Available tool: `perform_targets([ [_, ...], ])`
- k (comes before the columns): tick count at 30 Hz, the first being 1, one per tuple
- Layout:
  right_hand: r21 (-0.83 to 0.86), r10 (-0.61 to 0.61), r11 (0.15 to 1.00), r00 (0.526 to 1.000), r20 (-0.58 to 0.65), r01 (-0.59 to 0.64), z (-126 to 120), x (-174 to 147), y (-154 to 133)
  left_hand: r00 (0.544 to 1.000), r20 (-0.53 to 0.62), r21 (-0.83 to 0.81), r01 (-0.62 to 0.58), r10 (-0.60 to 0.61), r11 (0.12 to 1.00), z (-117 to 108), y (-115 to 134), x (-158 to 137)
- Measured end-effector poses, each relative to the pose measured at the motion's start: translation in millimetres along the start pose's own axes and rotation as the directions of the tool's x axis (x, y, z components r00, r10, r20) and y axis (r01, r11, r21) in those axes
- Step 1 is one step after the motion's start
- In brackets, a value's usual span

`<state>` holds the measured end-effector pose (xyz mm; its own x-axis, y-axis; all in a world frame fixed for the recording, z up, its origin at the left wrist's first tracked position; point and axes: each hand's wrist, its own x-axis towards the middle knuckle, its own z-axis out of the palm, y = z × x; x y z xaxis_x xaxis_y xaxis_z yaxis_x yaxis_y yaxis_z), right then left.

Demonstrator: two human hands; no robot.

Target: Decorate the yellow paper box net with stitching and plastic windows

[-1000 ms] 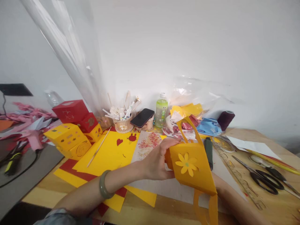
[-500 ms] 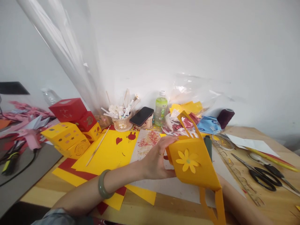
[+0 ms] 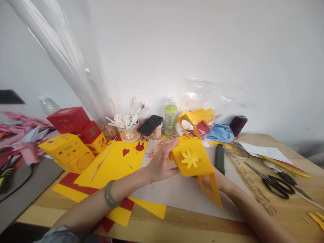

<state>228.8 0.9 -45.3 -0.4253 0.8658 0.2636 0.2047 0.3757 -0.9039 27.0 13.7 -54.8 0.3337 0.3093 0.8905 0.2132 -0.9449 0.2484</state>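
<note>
A yellow paper box [image 3: 181, 165] with open cut-out flaps is held tilted above the grey work mat [image 3: 174, 194]. On its near face is a raised yellow paper flower [image 3: 190, 158]. My left hand [image 3: 162, 160] grips the box's left side between thumb and fingers, and a green bangle [image 3: 110, 193] circles that wrist. My right hand [image 3: 218, 178] reaches behind the box from the right; its fingers are hidden by the paper. One flap hangs down in front of the right wrist.
Red boxes [image 3: 68, 119] and decorated yellow boxes [image 3: 64, 150] stand at left. Yellow sheets [image 3: 108, 165] lie beside the mat. Behind are a phone [image 3: 150, 125] and a drink bottle [image 3: 170, 116]. A dark green tool [image 3: 219, 158], a ruler [image 3: 249, 182] and scissors [image 3: 274, 185] lie at right.
The yellow box has moved left and been turned, so its lower flap swings inward. More of my right forearm shows. The whole scene has shifted slightly left with the camera.
</note>
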Motion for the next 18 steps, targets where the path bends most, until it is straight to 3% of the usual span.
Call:
perform_targets([
  [7,0.084,0.102,0.992,0.987,-0.125,-0.092,-10.5,6.6,-4.1,0.996,-0.023,0.132,-0.079,0.083,0.988,-2.3,-11.0,-0.8],
  [10,0.143,0.127,0.983,0.987,-0.094,-0.113,-7.5,4.2,1.2,0.999,0.011,0.034,-0.042,0.042,0.999,-2.2,-12.5,-1.1],
  [13,0.207,0.147,0.969,0.989,-0.025,-0.138,-2.3,2.7,13.2,0.99,0.137,-0.06,0.043,-0.034,0.997,-7.8,-12.4,3.4],
  [15,0.247,0.14,0.958,0.989,0.038,-0.146,0.5,2.5,20.8,0.945,0.292,-0.124,0.189,-0.146,0.974,-15.0,-12.0,8.5],
  [18,0.287,0.108,0.948,0.988,0.11,-0.135,2.6,2.7,24.5,0.789,0.556,-0.258,0.461,-0.26,0.849,-25.8,-13.7,14.4],
])
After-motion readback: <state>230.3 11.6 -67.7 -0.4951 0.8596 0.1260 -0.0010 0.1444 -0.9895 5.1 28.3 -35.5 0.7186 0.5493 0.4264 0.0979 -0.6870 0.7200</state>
